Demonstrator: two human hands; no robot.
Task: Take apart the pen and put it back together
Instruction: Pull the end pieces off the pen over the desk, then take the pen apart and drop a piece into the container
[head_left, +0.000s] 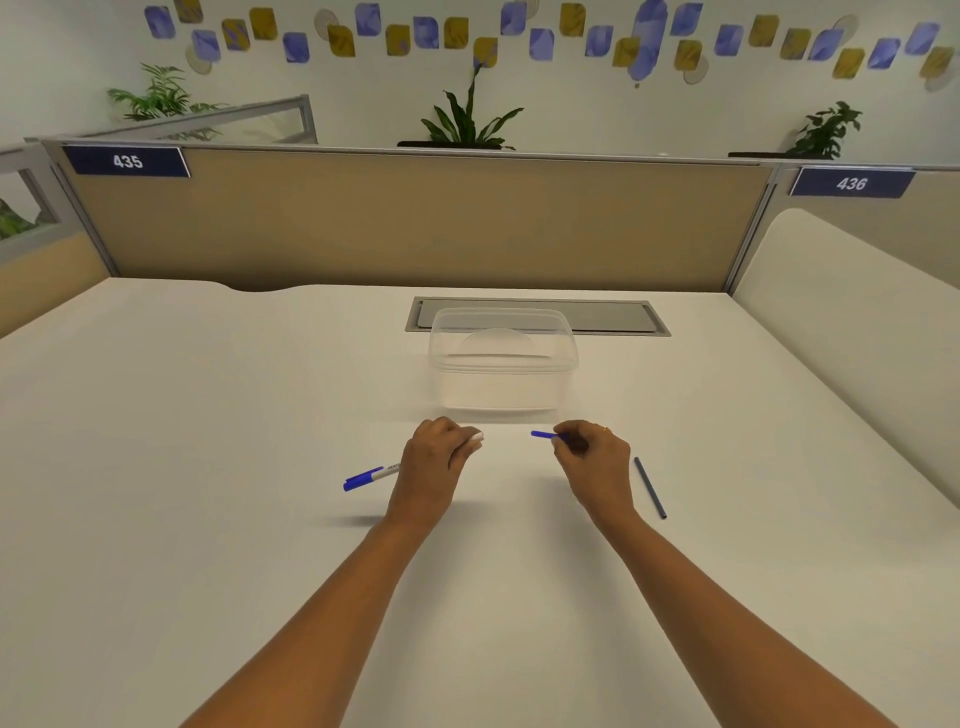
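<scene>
- white desk (208, 467): fills the lower view; a tan partition (415, 218) stands along its far edge.
- clear plastic container (503, 358): sits upright at mid-desk, just beyond both hands.
- left hand (434, 462): closed around the pen body (384, 474), a white barrel with a blue cap at its left end; the barrel's open white end shows past the fingertips, pointing right. the body is raised above the desk, its shadow lying below it.
- right hand (592, 460): fingers pinched on a small blue end piece (543, 435), which points left toward the barrel's open end; the two parts are apart, with a gap between them.
- dark ink tube (649, 487): lies flat on the desk, just right of the right hand, untouched.
</scene>
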